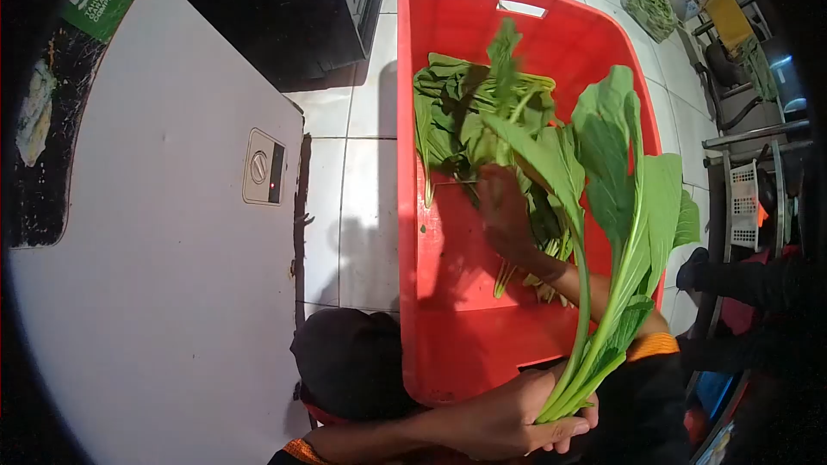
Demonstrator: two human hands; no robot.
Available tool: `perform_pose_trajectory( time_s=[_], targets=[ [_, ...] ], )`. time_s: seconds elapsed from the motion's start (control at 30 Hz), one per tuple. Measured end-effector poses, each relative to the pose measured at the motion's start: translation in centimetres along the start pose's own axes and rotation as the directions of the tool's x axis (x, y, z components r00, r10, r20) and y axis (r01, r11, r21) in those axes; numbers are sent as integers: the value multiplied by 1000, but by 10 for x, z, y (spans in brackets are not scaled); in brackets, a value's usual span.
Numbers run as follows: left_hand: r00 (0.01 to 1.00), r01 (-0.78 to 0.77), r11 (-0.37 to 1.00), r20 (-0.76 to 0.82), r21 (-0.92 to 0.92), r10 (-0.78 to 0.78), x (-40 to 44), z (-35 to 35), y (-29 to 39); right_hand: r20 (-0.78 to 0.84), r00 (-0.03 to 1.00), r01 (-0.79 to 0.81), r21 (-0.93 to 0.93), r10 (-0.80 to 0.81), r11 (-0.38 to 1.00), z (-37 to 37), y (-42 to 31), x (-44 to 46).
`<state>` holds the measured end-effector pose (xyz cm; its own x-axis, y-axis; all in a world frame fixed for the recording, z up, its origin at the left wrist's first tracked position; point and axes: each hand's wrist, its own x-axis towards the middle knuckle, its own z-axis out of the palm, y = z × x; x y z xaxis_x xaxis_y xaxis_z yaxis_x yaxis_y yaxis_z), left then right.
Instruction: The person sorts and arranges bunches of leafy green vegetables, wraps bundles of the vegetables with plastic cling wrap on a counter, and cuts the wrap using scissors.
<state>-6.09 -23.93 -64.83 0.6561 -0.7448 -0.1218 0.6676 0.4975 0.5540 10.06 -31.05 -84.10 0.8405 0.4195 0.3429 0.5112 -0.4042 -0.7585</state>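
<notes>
My left hand (551,422) is closed round the stem ends of a bunch of leafy mustard greens (633,232), whose broad leaves fan upward over the right side of a red plastic crate (474,340). Inside the crate, my right hand (504,211) is smeared by motion. A single stalk of mustard greens (505,65) rises from its fingers, equally blurred, and appears gripped. More loose greens (444,108) lie in the far part of the crate, with others partly hidden beneath my right arm and the held bunch.
A white appliance (172,232) with a dial stands on the left. Farther back are a black appliance (323,26) and white floor tiles (370,181). At right are a bag of green vegetables (650,10), a metal rack with a white basket (743,204), and another person's dark-clothed leg (749,282).
</notes>
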Motion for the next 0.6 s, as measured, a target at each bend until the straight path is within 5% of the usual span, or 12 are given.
perform_pose_trajectory(
  time_s=[0.17,0.23,0.3,0.5,0.6],
  targets=[
    [998,-68,998,-17,14,68,1,-4,-10,157,987,-23,-14,24,1000,115,69,-25],
    [989,-99,995,-116,-27,95,0,-3,-5,-83,970,-243,-314,229,918,142,60,-29],
    [985,-79,997,-155,10,79,-1,-3,5,-159,916,-400,-326,368,856,151,48,-29],
    [973,126,978,-212,167,-89,-22,-8,25,236,908,-322,-136,347,937,86,26,-22],
    [858,-303,948,-403,102,318,-42,-2,37,409,867,-255,-125,284,959,7,5,0]
  ],
)
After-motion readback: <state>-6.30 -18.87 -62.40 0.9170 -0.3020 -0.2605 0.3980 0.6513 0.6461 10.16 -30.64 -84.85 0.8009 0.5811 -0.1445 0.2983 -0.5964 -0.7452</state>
